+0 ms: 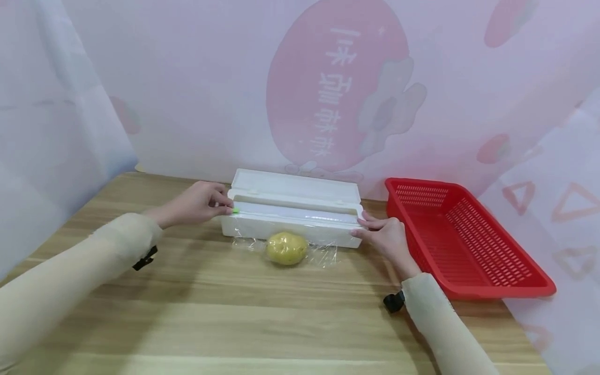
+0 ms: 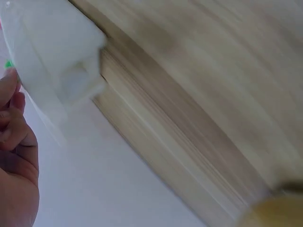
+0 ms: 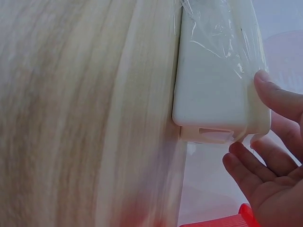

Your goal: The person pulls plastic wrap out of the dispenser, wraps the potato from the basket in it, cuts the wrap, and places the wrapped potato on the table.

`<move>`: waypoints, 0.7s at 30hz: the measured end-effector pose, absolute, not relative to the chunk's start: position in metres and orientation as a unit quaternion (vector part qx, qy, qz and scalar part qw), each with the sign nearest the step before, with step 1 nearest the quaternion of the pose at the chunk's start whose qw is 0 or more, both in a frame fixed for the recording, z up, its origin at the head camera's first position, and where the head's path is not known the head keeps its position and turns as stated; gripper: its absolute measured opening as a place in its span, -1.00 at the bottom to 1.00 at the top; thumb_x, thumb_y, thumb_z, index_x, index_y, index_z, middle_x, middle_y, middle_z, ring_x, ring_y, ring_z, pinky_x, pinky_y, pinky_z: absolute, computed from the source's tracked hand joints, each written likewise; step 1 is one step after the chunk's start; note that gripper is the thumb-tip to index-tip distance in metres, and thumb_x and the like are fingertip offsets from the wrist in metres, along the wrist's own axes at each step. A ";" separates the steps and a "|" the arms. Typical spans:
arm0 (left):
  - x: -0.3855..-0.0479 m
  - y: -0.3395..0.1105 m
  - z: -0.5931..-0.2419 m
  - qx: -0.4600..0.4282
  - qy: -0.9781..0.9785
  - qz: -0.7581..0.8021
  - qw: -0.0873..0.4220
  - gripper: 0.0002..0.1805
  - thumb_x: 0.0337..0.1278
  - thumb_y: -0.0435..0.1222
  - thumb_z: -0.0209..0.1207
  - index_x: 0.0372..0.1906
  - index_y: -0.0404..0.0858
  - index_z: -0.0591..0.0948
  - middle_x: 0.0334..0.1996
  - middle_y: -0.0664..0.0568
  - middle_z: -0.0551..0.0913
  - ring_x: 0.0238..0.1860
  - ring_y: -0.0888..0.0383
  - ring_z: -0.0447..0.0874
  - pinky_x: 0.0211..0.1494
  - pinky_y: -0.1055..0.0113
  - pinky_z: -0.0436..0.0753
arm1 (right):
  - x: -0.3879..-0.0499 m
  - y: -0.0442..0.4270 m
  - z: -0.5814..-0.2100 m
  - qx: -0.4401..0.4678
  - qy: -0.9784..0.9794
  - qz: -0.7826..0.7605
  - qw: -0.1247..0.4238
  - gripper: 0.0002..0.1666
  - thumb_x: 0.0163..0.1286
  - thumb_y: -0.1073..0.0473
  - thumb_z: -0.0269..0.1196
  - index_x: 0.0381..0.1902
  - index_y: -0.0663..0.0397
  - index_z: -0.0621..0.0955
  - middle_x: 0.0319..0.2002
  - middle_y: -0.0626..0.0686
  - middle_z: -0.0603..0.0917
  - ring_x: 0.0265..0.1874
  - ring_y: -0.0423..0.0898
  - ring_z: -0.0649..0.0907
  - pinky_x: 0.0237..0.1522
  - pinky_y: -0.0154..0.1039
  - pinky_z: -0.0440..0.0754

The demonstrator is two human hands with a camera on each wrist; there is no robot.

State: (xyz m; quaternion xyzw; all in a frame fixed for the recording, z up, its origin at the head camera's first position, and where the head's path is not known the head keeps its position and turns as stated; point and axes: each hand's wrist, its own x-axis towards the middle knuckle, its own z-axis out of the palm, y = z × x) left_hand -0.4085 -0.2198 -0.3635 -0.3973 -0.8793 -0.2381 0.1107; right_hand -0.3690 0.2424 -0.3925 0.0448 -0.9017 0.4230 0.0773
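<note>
A white cling film dispenser [image 1: 290, 227] stands on the table with its lid [image 1: 295, 186] tipped back. At its left end, my left hand [image 1: 199, 203] pinches the small green slide cutter [image 1: 236, 211]. My right hand [image 1: 386, 237] grips the opposite end; in the right wrist view its thumb lies on the film-covered edge of the dispenser [image 3: 213, 90] and the other fingers are around the end. Clear film [image 1: 323, 254] hangs over the front and covers a yellow potato [image 1: 287, 248] lying before the box. The left wrist view is blurred, with the curled left hand [image 2: 19, 170] at the edge.
A red perforated basket [image 1: 422, 250] sits at the right, close to my right hand. Behind the wooden table [image 1: 262, 323] hangs a pale printed cloth [image 1: 201, 104], which also covers the sides. A black strap [image 1: 394, 302] is on the right wrist.
</note>
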 end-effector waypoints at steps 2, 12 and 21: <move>-0.406 -0.230 -0.363 -0.390 -0.884 -0.230 0.116 -0.91 0.12 -0.40 0.37 -0.26 -0.22 0.80 -0.43 0.20 0.54 -0.51 0.25 0.39 -0.45 0.33 0.46 | -0.369 0.242 -0.391 0.045 -0.903 0.421 0.074 -0.32 0.04 -0.23 0.51 0.09 -0.10 0.68 0.17 -0.06 0.60 0.23 0.07 0.50 -0.15 -0.20 0.62; -0.395 -0.236 -0.367 -0.353 -0.896 -0.230 0.137 -0.89 0.16 -0.34 0.36 -0.21 -0.21 0.79 -0.40 0.19 0.57 -0.55 0.25 0.43 -0.48 0.32 0.48 | -0.369 0.243 -0.393 0.065 -0.909 0.404 0.082 -0.32 0.05 -0.24 0.49 0.08 -0.04 0.69 0.16 -0.01 0.60 0.20 0.09 0.52 -0.16 -0.20 0.60; -0.371 -0.200 -0.369 -0.271 -0.927 -0.210 0.149 -0.57 0.11 -0.02 0.38 -0.03 -0.21 0.72 -0.21 -0.02 0.57 -0.46 0.17 0.50 -0.39 0.22 0.54 | -0.365 0.242 -0.390 0.089 -0.900 0.418 0.085 -0.34 0.13 -0.14 0.49 0.13 0.03 0.66 0.20 0.02 0.57 0.24 0.08 0.49 -0.15 -0.28 0.61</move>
